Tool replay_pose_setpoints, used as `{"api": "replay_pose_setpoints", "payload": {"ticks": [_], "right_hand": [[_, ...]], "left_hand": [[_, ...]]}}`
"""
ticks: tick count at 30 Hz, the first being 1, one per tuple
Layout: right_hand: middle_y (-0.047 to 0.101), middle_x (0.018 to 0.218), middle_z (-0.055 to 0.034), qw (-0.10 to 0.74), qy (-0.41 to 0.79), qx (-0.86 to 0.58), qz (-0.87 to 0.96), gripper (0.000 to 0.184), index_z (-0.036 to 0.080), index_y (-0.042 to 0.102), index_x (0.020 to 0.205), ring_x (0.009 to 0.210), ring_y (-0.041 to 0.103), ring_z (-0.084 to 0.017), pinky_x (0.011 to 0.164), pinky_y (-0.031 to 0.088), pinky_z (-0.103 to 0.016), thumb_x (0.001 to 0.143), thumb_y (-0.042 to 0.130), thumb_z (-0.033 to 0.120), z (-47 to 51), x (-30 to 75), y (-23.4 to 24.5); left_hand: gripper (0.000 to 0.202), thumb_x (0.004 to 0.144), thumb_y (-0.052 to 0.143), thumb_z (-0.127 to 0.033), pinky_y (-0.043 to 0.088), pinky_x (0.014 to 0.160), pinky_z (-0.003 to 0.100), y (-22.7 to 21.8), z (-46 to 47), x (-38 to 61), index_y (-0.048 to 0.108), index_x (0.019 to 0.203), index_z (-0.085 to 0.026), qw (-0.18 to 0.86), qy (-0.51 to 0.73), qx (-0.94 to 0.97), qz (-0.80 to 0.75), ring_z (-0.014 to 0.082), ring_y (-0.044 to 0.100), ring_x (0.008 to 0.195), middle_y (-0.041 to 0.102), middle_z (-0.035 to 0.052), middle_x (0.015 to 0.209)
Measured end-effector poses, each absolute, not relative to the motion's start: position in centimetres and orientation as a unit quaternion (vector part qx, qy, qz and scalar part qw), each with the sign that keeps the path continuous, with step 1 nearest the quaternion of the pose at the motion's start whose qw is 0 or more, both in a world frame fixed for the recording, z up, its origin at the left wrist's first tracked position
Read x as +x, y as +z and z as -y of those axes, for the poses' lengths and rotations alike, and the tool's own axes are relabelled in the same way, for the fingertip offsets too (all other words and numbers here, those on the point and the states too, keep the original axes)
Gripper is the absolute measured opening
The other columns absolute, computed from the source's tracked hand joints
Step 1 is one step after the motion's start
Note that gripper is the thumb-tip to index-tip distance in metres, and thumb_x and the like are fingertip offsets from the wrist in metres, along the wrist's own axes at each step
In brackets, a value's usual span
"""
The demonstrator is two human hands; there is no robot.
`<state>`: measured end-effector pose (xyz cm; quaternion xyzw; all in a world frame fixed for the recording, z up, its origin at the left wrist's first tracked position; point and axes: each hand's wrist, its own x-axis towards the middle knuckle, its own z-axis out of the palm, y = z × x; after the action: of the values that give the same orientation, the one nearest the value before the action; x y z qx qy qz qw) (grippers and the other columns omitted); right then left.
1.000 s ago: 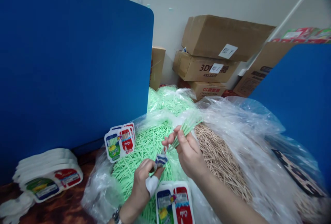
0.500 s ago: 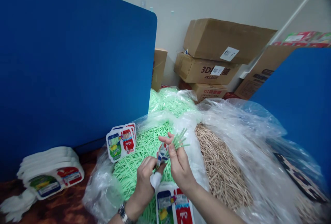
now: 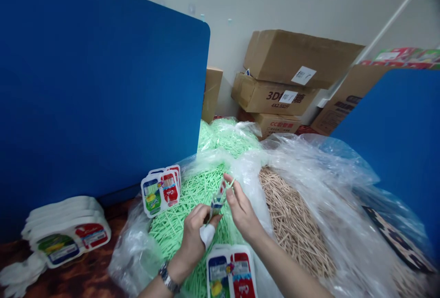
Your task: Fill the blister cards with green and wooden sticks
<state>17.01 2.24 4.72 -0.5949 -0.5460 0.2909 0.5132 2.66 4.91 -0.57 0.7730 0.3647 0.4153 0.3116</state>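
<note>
My left hand, with a white wrapping on a finger and a watch at the wrist, grips a small printed packet seen nearly edge-on. My right hand is at the packet's upper end, with thin green candy-like sticks between thumb and fingers. Most of those sticks are hidden by the fingers and packet. Below both hands spreads a heap of green sticks in an opened clear bag. Printed twin-compartment packs lie just under my hands, their fronts showing a lemon and "Cola".
Brown sticks fill another clear bag at right. Filled packs rest left of the green heap; stacked white printed trays stand farther left. Blue panels flank the space, with cardboard boxes piled behind.
My right hand has brought the fanned green sticks down against the packet, and they now show much less. My left hand still holds the packet, now tilted more upright.
</note>
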Motion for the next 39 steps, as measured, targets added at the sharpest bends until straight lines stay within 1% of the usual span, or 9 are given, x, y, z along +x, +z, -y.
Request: {"api": "replay_pose_setpoints", "payload": {"ticks": [9, 15, 18, 21, 24, 29, 34, 36, 39], "right_hand": [[0.052, 0.130, -0.0096, 0.477, 0.197, -0.569, 0.640, 0.028, 0.024, 0.067, 0.107, 0.126, 0.045, -0.025, 0.102, 0.040, -0.042, 0.093, 0.045, 0.035, -3.0, 17.4, 4.9], [0.055, 0.131, -0.0084, 0.436, 0.114, -0.530, 0.719, 0.044, 0.027, 0.041, 0.138, 0.124, 0.048, -0.022, 0.102, 0.040, -0.044, 0.094, 0.043, 0.026, -2.5, 18.0, 6.3], [0.064, 0.119, -0.0048, 0.382, 0.071, -0.485, 0.783, 0.036, 0.030, 0.053, 0.127, 0.117, 0.054, -0.022, 0.108, 0.030, -0.049, 0.093, 0.046, 0.023, -2.3, 18.2, 6.5], [0.057, 0.128, -0.0085, 0.433, 0.060, -0.531, 0.726, 0.040, 0.026, 0.046, 0.132, 0.119, 0.052, -0.022, 0.104, 0.037, -0.044, 0.092, 0.046, 0.026, -2.7, 19.0, 6.1], [0.054, 0.130, -0.0115, 0.478, 0.123, -0.578, 0.650, 0.043, 0.021, 0.044, 0.133, 0.120, 0.051, -0.024, 0.097, 0.044, -0.040, 0.092, 0.046, 0.034, -3.4, 19.9, 4.9], [0.065, 0.082, -0.0036, 0.484, 0.296, -0.556, 0.607, 0.025, 0.018, 0.059, 0.099, 0.074, 0.063, -0.017, 0.066, 0.051, -0.026, 0.091, 0.049, 0.040, -3.4, 19.5, 2.9], [0.060, 0.076, -0.0021, 0.501, 0.277, -0.562, 0.597, 0.019, 0.017, 0.059, 0.090, 0.066, 0.058, -0.014, 0.060, 0.048, -0.024, 0.088, 0.055, 0.036, -2.8, 18.5, 2.3], [0.059, 0.074, -0.0014, 0.506, 0.289, -0.562, 0.587, 0.019, 0.018, 0.058, 0.089, 0.065, 0.057, -0.014, 0.058, 0.047, -0.024, 0.088, 0.055, 0.037, -2.7, 18.4, 2.2], [0.061, 0.076, -0.0024, 0.507, 0.296, -0.565, 0.579, 0.020, 0.018, 0.058, 0.092, 0.068, 0.059, -0.015, 0.059, 0.049, -0.025, 0.088, 0.055, 0.038, -2.5, 18.3, 2.1]], "left_hand": [[0.016, 0.085, 0.059, -0.021, 0.039, 0.061, 0.025, -0.3, -5.5, 2.4, 0.052, 0.071, -0.018, 0.337, 0.407, 0.772, -0.354, 0.0158, 0.051, 0.064, 0.052, -0.0006, 0.069], [0.015, 0.085, 0.059, -0.021, 0.040, 0.060, 0.025, -0.1, -5.8, 2.2, 0.055, 0.071, -0.018, 0.356, 0.406, 0.774, -0.331, 0.0158, 0.051, 0.064, 0.053, -0.0001, 0.069], [0.019, 0.085, 0.059, -0.022, 0.039, 0.059, 0.025, -0.1, -5.8, 2.0, 0.056, 0.068, -0.017, 0.356, 0.423, 0.769, -0.321, 0.0153, 0.050, 0.062, 0.052, 0.0001, 0.068], [0.015, 0.085, 0.060, -0.025, 0.041, 0.061, 0.027, 0.1, -5.9, 1.7, 0.063, 0.074, -0.015, 0.400, 0.410, 0.750, -0.330, 0.0169, 0.053, 0.066, 0.057, 0.0025, 0.072], [0.019, 0.084, 0.060, -0.032, 0.043, 0.060, 0.027, 0.0, -6.2, 1.6, 0.067, 0.083, -0.014, 0.503, 0.406, 0.683, -0.339, 0.0176, 0.055, 0.065, 0.062, 0.0033, 0.073], [0.038, 0.088, 0.051, -0.043, 0.045, 0.059, 0.028, -0.3, -6.9, 1.7, 0.064, 0.069, -0.014, 0.556, 0.430, 0.616, -0.355, 0.0163, 0.054, 0.060, 0.060, 0.0022, 0.065], [0.024, 0.080, 0.063, -0.032, 0.044, 0.060, 0.027, 0.7, -6.5, 1.6, 0.059, 0.063, -0.016, 0.532, 0.446, 0.626, -0.355, 0.0157, 0.053, 0.062, 0.058, 0.0006, 0.066], [0.015, 0.073, 0.070, -0.027, 0.045, 0.059, 0.026, 1.0, -6.1, 1.7, 0.058, 0.073, -0.017, 0.541, 0.439, 0.621, -0.361, 0.0155, 0.056, 0.062, 0.060, -0.0010, 0.067], [0.025, 0.069, 0.074, -0.024, 0.049, 0.063, 0.027, 0.8, -5.8, 1.8, 0.058, 0.088, -0.017, 0.566, 0.425, 0.606, -0.363, 0.0182, 0.062, 0.070, 0.067, 0.0008, 0.078]]}}
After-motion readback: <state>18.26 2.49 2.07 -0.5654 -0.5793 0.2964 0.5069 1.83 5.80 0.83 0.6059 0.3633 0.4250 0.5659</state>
